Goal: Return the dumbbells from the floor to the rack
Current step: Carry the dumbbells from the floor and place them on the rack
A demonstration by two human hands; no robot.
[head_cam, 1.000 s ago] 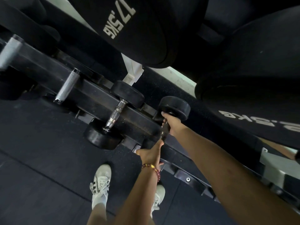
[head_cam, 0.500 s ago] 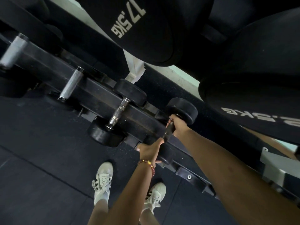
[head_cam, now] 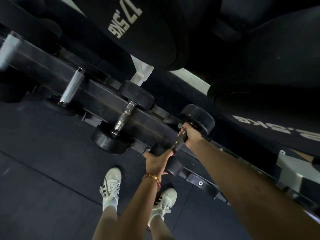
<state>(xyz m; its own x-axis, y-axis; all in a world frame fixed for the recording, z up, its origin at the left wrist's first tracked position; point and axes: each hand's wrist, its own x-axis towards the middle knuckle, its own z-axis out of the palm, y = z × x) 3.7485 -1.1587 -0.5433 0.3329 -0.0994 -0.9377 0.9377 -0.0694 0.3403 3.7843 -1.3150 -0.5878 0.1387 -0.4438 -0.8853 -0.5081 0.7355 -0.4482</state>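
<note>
A black dumbbell (head_cam: 199, 118) lies across the lower rail of the black rack (head_cam: 97, 94), its far head beyond the rail and its near head in front. My right hand (head_cam: 191, 135) grips its handle close to the far head. My left hand (head_cam: 155, 160), with a bead bracelet at the wrist, holds the near head from the side. Just to the left, a second black dumbbell (head_cam: 123, 116) with a chrome handle rests in its rack slot.
Further left on the rail sit two more dumbbells with pale handles (head_cam: 71, 87). Large black dumbbell heads marked 17.5KG (head_cam: 124, 19) hang on the upper tier overhead. My two white shoes (head_cam: 110, 186) stand on the dark rubber floor before the rack.
The dumbbell and both hands have shifted slightly right and lower along the rack rail. My left hand now wraps the near head more fully.
</note>
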